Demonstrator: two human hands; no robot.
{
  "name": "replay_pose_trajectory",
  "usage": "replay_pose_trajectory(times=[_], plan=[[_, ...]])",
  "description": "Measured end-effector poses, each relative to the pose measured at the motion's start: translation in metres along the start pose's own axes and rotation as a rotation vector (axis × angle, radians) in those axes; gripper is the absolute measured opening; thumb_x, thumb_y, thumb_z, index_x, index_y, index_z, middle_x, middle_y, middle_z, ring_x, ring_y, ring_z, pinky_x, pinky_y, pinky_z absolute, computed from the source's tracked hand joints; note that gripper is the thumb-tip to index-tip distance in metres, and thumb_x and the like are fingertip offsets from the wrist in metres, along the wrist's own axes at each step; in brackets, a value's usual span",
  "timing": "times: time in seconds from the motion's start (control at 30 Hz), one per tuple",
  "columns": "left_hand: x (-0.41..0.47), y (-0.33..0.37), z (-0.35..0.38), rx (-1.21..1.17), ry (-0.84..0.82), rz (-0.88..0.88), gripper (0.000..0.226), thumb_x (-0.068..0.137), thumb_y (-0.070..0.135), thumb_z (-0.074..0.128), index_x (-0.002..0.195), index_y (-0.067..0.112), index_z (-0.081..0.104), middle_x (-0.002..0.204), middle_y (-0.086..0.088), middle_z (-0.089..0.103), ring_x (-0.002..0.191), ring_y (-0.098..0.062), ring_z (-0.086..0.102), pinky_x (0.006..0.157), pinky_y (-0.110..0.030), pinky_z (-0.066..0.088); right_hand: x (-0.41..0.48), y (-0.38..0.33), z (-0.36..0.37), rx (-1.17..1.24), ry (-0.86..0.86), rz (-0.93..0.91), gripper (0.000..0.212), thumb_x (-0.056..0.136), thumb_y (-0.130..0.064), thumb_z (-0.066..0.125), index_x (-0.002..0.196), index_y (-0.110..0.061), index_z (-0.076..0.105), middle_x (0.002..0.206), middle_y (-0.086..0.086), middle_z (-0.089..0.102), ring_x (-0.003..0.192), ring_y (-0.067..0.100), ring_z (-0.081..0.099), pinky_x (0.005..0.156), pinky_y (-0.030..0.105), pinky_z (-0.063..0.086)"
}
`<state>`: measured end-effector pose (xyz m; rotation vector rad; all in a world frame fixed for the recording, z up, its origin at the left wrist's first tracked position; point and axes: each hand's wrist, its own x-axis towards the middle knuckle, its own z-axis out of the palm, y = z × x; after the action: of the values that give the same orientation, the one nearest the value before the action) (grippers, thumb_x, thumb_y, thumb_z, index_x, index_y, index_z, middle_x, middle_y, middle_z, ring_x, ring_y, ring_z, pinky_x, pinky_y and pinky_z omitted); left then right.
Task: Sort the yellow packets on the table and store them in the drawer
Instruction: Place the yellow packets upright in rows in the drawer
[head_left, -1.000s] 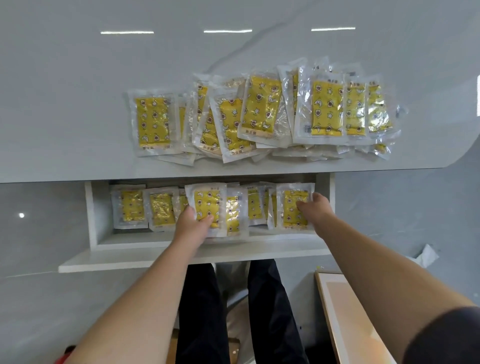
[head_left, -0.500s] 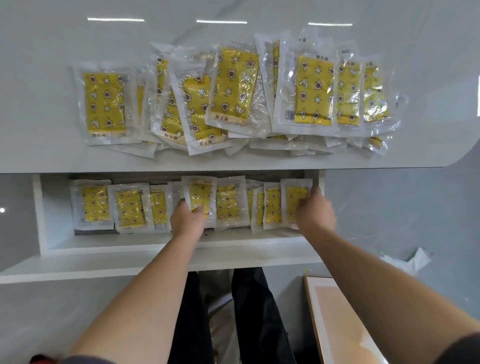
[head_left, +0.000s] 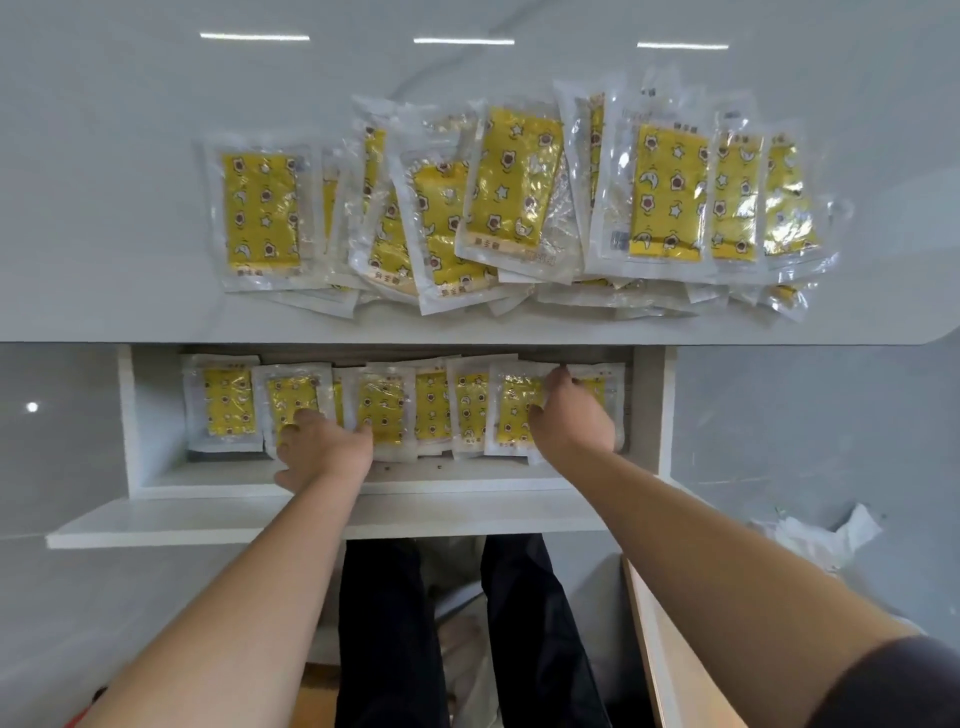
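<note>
Several yellow packets in clear wrappers lie in an overlapping heap on the grey table. Below its edge the white drawer stands pulled out. Inside it, a row of yellow packets lies side by side, partly overlapping. My left hand rests with spread fingers on the packets left of the row's middle. My right hand lies flat over the packets at the right end, its fingers reaching their top edge. It hides most of the last packets.
My legs in dark trousers stand under the drawer front. A light wooden board leans at the lower right. Crumpled white wrapping lies on the floor to the right.
My left hand has let go of the middle packet and slid left along the row. My right hand has stayed at the right end, now spread over the packets there.
</note>
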<state>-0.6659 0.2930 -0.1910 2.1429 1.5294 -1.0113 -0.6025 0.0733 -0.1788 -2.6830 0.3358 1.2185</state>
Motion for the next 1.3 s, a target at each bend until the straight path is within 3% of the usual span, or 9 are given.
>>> replay_pose_trajectory(times=[0.17, 0.27, 0.4, 0.53, 0.73, 0.93, 1.1, 1.23, 1.3], plan=[[-0.043, -0.006, -0.057, -0.177, 0.059, 0.356, 0.011, 0.089, 0.029, 0.057, 0.095, 0.021, 0.058, 0.095, 0.003, 0.065, 0.081, -0.019, 0.058, 0.081, -0.038, 0.049, -0.051, -0.041, -0.031, 0.11, -0.005, -0.109, 0.019, 0.093, -0.017, 0.042, 0.106, -0.017, 0.056, 0.083, 0.001, 0.064, 0.07, 0.021, 0.059, 0.053, 0.027, 0.042], [-0.059, 0.004, -0.106, -0.269, 0.152, 0.528, 0.01, 0.091, 0.027, 0.054, 0.086, 0.019, 0.056, 0.08, 0.003, 0.062, 0.071, -0.017, 0.057, 0.058, -0.03, 0.045, -0.08, -0.081, -0.051, 0.198, 0.023, -0.187, 0.015, 0.095, -0.019, 0.042, 0.097, -0.017, 0.057, 0.075, -0.002, 0.063, 0.064, 0.017, 0.06, 0.054, 0.03, 0.047], [-0.037, 0.038, -0.153, -0.266, 0.331, 0.548, 0.032, 0.086, 0.038, 0.063, 0.107, 0.017, 0.051, 0.111, -0.001, 0.05, 0.1, -0.021, 0.051, 0.083, -0.04, 0.045, -0.103, -0.131, -0.072, 0.312, 0.064, -0.283, 0.011, 0.096, -0.023, 0.045, 0.094, -0.021, 0.055, 0.074, -0.004, 0.063, 0.063, 0.018, 0.06, 0.056, 0.034, 0.05], [-0.012, 0.076, -0.175, -0.138, 0.257, 0.36, 0.08, 0.075, 0.055, 0.073, 0.13, 0.009, 0.037, 0.132, -0.012, 0.041, 0.12, -0.03, 0.043, 0.094, -0.045, 0.039, -0.106, -0.157, -0.09, 0.414, 0.171, -0.298, 0.008, 0.096, -0.023, 0.047, 0.093, -0.023, 0.054, 0.072, -0.008, 0.059, 0.063, 0.015, 0.057, 0.055, 0.034, 0.047], [0.002, 0.088, -0.184, -0.272, 0.105, 0.291, 0.07, 0.076, 0.036, 0.079, 0.126, 0.01, 0.037, 0.116, -0.007, 0.056, 0.107, -0.031, 0.057, 0.098, -0.044, 0.038, -0.099, -0.152, -0.108, 0.465, 0.261, -0.198, 0.009, 0.096, -0.024, 0.051, 0.103, -0.023, 0.056, 0.083, -0.013, 0.059, 0.067, 0.008, 0.055, 0.055, 0.028, 0.043], [0.029, 0.075, -0.188, -0.26, 0.02, 0.177, 0.054, 0.061, 0.045, 0.084, 0.098, 0.01, 0.066, 0.105, -0.012, 0.066, 0.091, -0.032, 0.064, 0.088, -0.049, 0.051, -0.076, -0.144, -0.124, 0.069, 0.408, -0.363, 0.041, 0.088, -0.015, 0.063, 0.126, -0.022, 0.047, 0.132, -0.004, 0.047, 0.1, 0.016, 0.057, 0.059, 0.027, 0.045], [0.014, 0.083, -0.191, -0.213, 0.078, 0.227, 0.066, 0.071, 0.043, 0.082, 0.119, 0.015, 0.046, 0.117, -0.006, 0.055, 0.11, -0.029, 0.053, 0.098, -0.045, 0.037, -0.04, -0.156, -0.149, -0.366, 0.308, -0.482, 0.095, 0.071, -0.003, 0.079, 0.143, -0.028, 0.022, 0.153, -0.005, 0.025, 0.097, 0.026, 0.062, 0.051, 0.028, 0.043], [0.006, 0.088, -0.183, -0.124, 0.181, 0.26, 0.089, 0.066, 0.052, 0.082, 0.131, 0.012, 0.037, 0.132, -0.01, 0.047, 0.123, -0.03, 0.046, 0.099, -0.045, 0.033, -0.03, -0.168, -0.161, -0.522, 0.328, -0.485, 0.086, 0.074, -0.012, 0.08, 0.141, -0.021, 0.026, 0.136, 0.002, 0.041, 0.075, 0.024, 0.061, 0.044, 0.027, 0.035], [0.006, 0.092, -0.182, -0.158, 0.159, 0.22, 0.088, 0.067, 0.049, 0.083, 0.131, 0.011, 0.036, 0.132, -0.01, 0.05, 0.124, -0.03, 0.047, 0.099, -0.044, 0.032, -0.029, -0.174, -0.165, -0.52, 0.365, -0.499, 0.071, 0.079, -0.012, 0.075, 0.137, -0.017, 0.033, 0.124, 0.003, 0.05, 0.08, 0.023, 0.059, 0.05, 0.03, 0.034]])
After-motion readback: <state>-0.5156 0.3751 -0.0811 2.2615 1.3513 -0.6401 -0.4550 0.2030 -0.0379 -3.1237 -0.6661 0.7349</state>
